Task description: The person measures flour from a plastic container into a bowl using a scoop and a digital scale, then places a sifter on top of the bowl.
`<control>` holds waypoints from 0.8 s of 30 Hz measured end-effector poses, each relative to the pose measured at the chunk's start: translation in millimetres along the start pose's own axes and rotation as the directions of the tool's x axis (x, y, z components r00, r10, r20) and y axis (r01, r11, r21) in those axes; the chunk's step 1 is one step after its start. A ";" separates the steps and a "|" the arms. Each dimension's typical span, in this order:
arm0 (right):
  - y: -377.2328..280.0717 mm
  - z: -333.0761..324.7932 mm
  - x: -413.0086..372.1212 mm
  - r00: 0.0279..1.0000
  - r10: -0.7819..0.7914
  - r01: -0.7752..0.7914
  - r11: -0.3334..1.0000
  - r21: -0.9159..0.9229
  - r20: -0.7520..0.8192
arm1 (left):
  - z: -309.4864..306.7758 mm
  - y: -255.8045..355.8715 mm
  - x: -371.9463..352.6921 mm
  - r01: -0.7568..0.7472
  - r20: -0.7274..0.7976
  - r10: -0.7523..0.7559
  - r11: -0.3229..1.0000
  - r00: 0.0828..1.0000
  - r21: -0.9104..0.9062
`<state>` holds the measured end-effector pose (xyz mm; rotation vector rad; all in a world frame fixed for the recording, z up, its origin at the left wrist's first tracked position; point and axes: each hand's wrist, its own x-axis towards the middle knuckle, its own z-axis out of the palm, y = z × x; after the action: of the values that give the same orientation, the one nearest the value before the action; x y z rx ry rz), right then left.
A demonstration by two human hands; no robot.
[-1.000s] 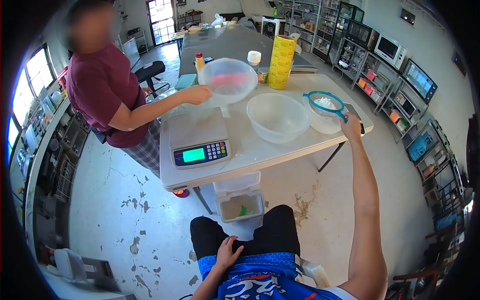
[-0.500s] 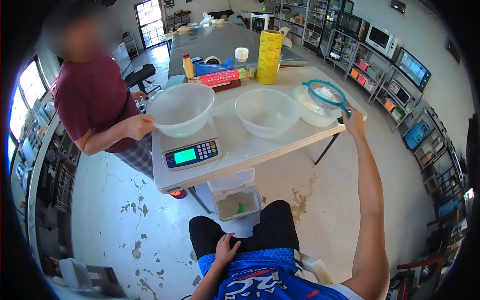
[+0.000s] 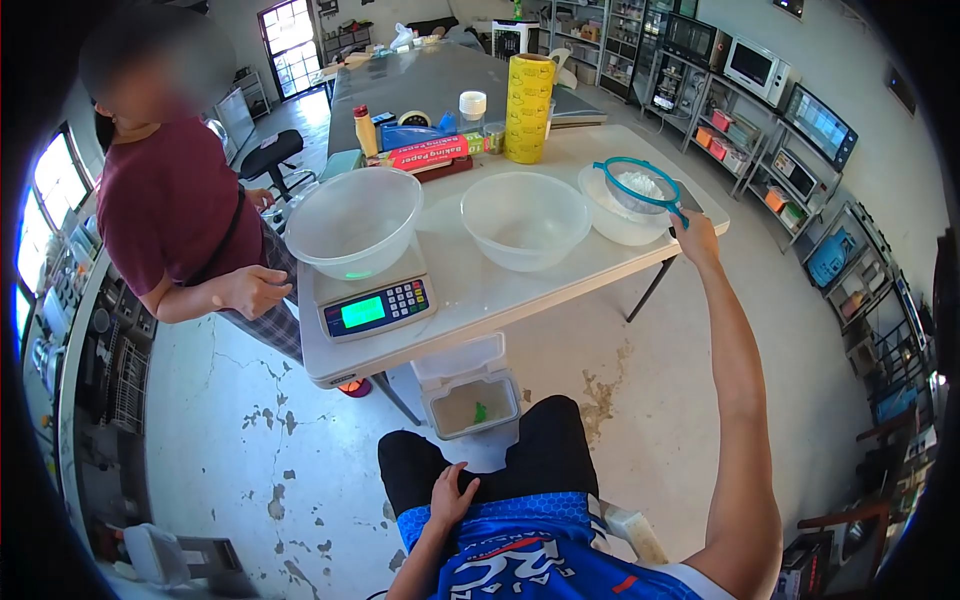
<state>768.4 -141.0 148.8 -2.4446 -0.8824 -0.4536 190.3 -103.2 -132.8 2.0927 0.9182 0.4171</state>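
Note:
My right hand [image 3: 695, 238] grips the handle of a teal-rimmed sieve [image 3: 673, 206] at the table's right side. White powder [image 3: 640, 184] lies heaped in the mesh. Beneath the sieve stands a translucent plastic bowl [image 3: 620, 230], which also seems to have white powder in it. A second translucent bowl [image 3: 525, 240] is just left of it, with nothing visible inside. My left hand [image 3: 455, 495] rests on my lap, fingers loosely stretched and holding nothing.
A large bowl [image 3: 355, 240] sits on a lit digital scale [image 3: 375, 312]. Beside it a co-worker [image 3: 170, 210] stands at the left. A yellow roll [image 3: 529, 110], a baking paper box [image 3: 430, 153] and a sauce bottle [image 3: 365, 132] line the back. Below the table is an open bin [image 3: 472, 405].
The co-worker's hand has let go of the bowl on the scale and drawn back left. The sieve in my right hand has shifted slightly, and its powder heap looks a bit different.

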 end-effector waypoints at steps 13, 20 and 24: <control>16.3 11.4 4.0 0.997 -0.074 0.072 0.996 -0.056 -0.035 | -1.1 0.4 4.5 0.007 0.016 -0.007 1.000 1.000 0.000; 21.0 14.9 8.5 0.997 -0.076 0.076 0.997 -0.018 -0.016 | -0.3 -2.2 8.1 -0.001 -0.009 0.001 1.000 1.000 0.007; 17.6 15.5 8.1 0.999 -0.039 0.039 0.998 -0.050 0.004 | 1.5 -0.8 3.2 0.003 0.017 -0.003 1.000 1.000 -0.001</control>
<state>788.3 -140.0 133.8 -2.4778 -0.9320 -0.4917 193.0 -101.3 -134.4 2.0906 0.9105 0.3983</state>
